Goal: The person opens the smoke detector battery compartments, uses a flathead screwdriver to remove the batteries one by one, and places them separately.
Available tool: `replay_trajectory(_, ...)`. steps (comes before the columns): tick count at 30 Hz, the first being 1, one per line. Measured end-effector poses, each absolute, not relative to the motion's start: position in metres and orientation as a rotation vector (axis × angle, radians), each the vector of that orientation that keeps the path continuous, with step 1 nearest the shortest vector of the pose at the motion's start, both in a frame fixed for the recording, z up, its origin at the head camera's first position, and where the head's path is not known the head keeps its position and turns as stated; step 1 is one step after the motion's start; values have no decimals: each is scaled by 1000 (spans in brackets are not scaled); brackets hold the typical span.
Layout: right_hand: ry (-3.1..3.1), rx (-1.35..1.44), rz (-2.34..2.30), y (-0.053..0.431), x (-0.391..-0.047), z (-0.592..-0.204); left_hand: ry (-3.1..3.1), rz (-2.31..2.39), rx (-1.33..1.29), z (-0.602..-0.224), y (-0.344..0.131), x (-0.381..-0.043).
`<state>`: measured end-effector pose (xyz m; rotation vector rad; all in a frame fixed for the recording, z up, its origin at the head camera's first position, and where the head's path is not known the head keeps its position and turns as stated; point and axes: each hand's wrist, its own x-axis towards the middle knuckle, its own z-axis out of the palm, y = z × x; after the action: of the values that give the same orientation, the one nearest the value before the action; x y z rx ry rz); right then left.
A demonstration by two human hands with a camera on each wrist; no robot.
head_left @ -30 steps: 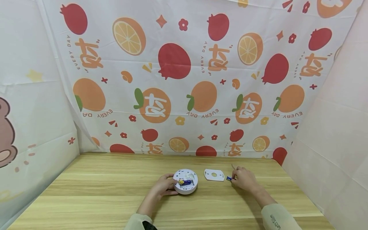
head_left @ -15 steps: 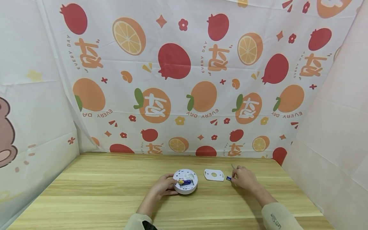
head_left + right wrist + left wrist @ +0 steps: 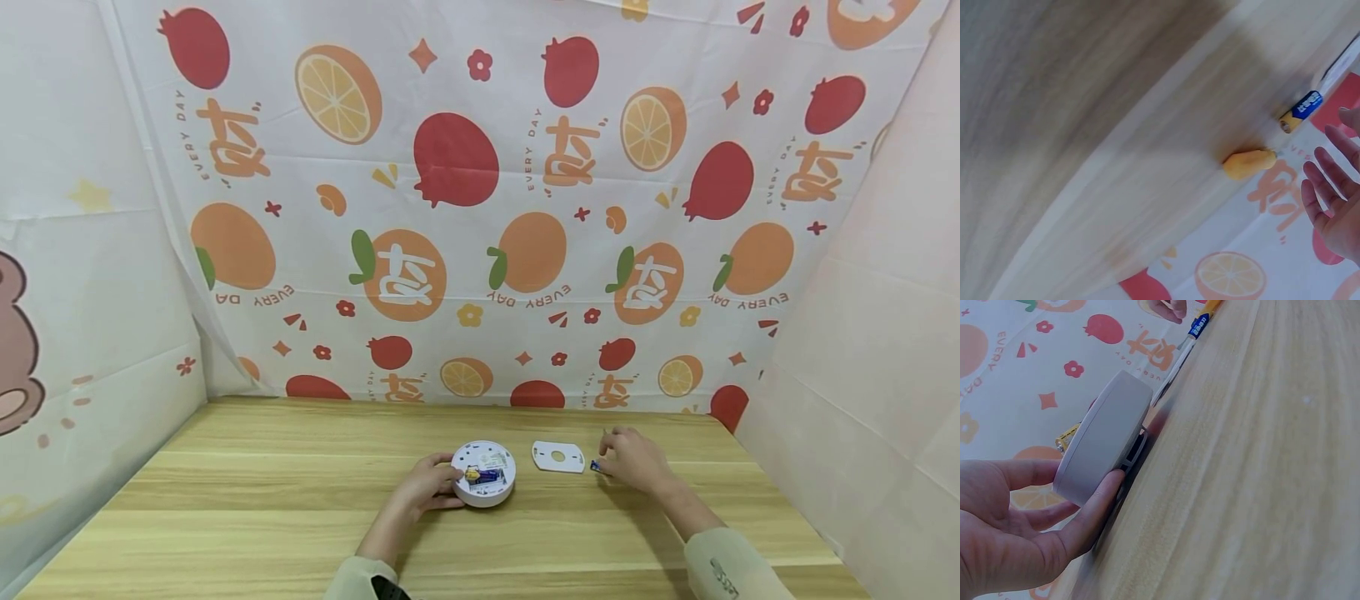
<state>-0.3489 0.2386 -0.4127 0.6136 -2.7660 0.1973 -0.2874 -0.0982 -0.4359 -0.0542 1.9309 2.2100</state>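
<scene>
In the head view my left hand (image 3: 427, 485) holds a round white smoke detector (image 3: 491, 454) at its left side. The left wrist view shows the smoke detector (image 3: 1110, 437) tilted, pinched between thumb and fingers. A blue-and-yellow battery (image 3: 487, 476) lies in its open compartment. To the right, my right hand (image 3: 636, 461) hovers with fingers spread over a second battery (image 3: 595, 465). The right wrist view has this battery (image 3: 1302, 111) lying on the table, apart from the fingers. Beside it lies a short orange-handled screwdriver (image 3: 1249, 164), mostly hidden by the hand in the head view.
A flat white mounting plate (image 3: 568, 449) with a round hole lies between the smoke detector and the second battery. The wooden table (image 3: 300, 500) ends at a fruit-printed cloth (image 3: 465, 275) behind, with pale cloth walls at both sides.
My right hand has shifted slightly up and its fingers have come away from the second battery. The left hand and smoke detector have stayed in place.
</scene>
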Motion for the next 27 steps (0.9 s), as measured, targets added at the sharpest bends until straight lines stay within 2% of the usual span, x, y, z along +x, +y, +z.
replay_trajectory(27, -2694, 765, 207, 185, -338, -391, 1936, 2196, -41, -434, -98, -286)
